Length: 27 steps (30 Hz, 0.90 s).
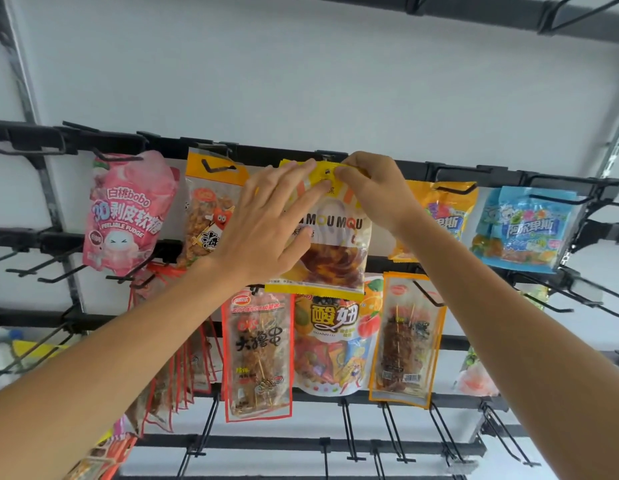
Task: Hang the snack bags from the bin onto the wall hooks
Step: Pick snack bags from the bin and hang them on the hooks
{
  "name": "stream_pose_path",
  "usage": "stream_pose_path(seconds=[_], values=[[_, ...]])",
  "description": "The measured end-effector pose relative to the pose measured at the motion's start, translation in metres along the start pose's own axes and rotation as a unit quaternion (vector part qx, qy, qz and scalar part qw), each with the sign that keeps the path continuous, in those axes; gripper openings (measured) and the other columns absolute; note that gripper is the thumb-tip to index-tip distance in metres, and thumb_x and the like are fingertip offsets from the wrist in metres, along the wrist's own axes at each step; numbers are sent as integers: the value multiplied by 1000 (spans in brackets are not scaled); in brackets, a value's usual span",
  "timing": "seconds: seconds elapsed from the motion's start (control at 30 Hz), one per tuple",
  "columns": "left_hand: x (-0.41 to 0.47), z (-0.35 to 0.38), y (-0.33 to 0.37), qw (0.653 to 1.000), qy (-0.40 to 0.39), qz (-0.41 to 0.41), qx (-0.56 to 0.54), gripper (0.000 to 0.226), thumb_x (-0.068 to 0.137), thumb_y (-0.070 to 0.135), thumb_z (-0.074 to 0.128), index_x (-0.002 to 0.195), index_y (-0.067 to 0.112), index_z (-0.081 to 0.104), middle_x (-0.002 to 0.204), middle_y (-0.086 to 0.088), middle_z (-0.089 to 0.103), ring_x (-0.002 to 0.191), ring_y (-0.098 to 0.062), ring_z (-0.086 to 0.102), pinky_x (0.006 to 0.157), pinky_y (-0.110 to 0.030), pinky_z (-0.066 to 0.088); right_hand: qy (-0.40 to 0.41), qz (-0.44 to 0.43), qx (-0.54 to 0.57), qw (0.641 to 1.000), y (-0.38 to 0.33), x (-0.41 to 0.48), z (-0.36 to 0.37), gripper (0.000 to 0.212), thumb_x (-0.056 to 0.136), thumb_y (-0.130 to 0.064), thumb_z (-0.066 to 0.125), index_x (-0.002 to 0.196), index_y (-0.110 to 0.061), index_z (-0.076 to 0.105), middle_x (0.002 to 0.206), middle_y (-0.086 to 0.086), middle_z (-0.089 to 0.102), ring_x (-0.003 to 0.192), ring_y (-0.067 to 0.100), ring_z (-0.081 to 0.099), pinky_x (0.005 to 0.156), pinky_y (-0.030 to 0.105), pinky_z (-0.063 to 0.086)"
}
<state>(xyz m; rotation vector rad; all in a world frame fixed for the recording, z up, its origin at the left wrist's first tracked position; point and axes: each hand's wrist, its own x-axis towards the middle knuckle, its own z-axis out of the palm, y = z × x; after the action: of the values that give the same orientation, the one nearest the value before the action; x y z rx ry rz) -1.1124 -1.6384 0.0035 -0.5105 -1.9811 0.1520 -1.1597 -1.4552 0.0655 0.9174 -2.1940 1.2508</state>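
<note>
A yellow and white snack bag (335, 251) marked MOUMOU is held up against the top black rail (415, 168) of the wall rack. My right hand (377, 188) pinches the bag's yellow top edge just right of its hang hole, directly below a hook mount. My left hand (266, 223) lies flat on the bag's left half, fingers straight and reaching to the top edge. Whether the hole sits on a hook is hidden by my fingers. The bin is out of view.
Other bags hang along the same rail: a pink fudge bag (128, 213), an orange-topped bag (211, 209), a yellow bag (439, 209), a blue bag (522, 230). Lower rows hold skewer snack packs (257, 355) and a fruit candy bag (332, 344). Bare black hooks (349, 431) jut out below and at left.
</note>
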Motion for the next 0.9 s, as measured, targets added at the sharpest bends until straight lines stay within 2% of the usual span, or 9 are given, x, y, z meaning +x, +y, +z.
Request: stream_pose_path(seconds=[0.13, 0.27, 0.4, 0.5, 0.63, 0.77, 0.9], values=[[2, -2, -4, 1000, 19, -19, -16, 48, 93, 26, 47, 140, 14, 50, 153, -8, 39, 141, -28, 34, 114, -47, 23, 4, 12, 21, 1000, 2, 1, 0, 25, 95, -20, 54, 71, -21, 59, 50, -14, 50, 47, -3, 44, 48, 11, 35], [4, -1, -11, 1000, -4, -9, 10, 52, 95, 30, 43, 144, 13, 45, 156, -7, 35, 144, -28, 29, 118, -48, 20, -7, 21, -6, 1000, 4, 3, 4, 19, 95, -23, 54, 79, -18, 64, 60, -9, 57, 51, -3, 49, 54, 16, 40], [-1, 1, -15, 999, -24, -9, 23, 53, 96, 31, 41, 145, 14, 45, 157, -8, 33, 145, -29, 28, 119, -49, 18, 0, 25, -5, 1000, 10, 3, 8, 18, 95, -25, 55, 89, -14, 68, 68, -4, 62, 60, 4, 56, 60, 25, 44], [-4, 5, -17, 999, -30, -7, 22, 53, 96, 32, 41, 145, 14, 44, 156, -8, 33, 145, -29, 27, 119, -48, 18, 1, 20, -5, 1000, 13, 3, 8, 15, 95, -25, 55, 88, -18, 66, 67, -7, 62, 57, -2, 55, 60, 21, 44], [-6, 15, -17, 998, -49, 20, 17, 53, 94, 35, 43, 143, 15, 47, 155, -10, 35, 144, -29, 28, 119, -47, 17, 10, 14, -18, 1000, 19, 9, 11, 15, 95, -25, 55, 91, -17, 67, 70, -5, 62, 61, 3, 56, 59, 21, 45], [-5, 25, -16, 996, -77, 34, -2, 54, 92, 40, 47, 141, 17, 47, 149, -9, 41, 139, -28, 31, 114, -44, 21, 31, 1, -48, 998, 27, 16, 19, 13, 96, -23, 54, 92, -16, 64, 71, -7, 60, 57, -5, 52, 51, 7, 37], [-3, 34, -19, 995, -98, 29, -14, 61, 89, 50, 48, 141, 20, 45, 146, -7, 42, 136, -29, 32, 110, -44, 25, 59, -33, -120, 990, 41, 26, 27, 15, 96, -25, 53, 99, -15, 63, 88, -3, 61, 79, 10, 54, 59, 11, 35]])
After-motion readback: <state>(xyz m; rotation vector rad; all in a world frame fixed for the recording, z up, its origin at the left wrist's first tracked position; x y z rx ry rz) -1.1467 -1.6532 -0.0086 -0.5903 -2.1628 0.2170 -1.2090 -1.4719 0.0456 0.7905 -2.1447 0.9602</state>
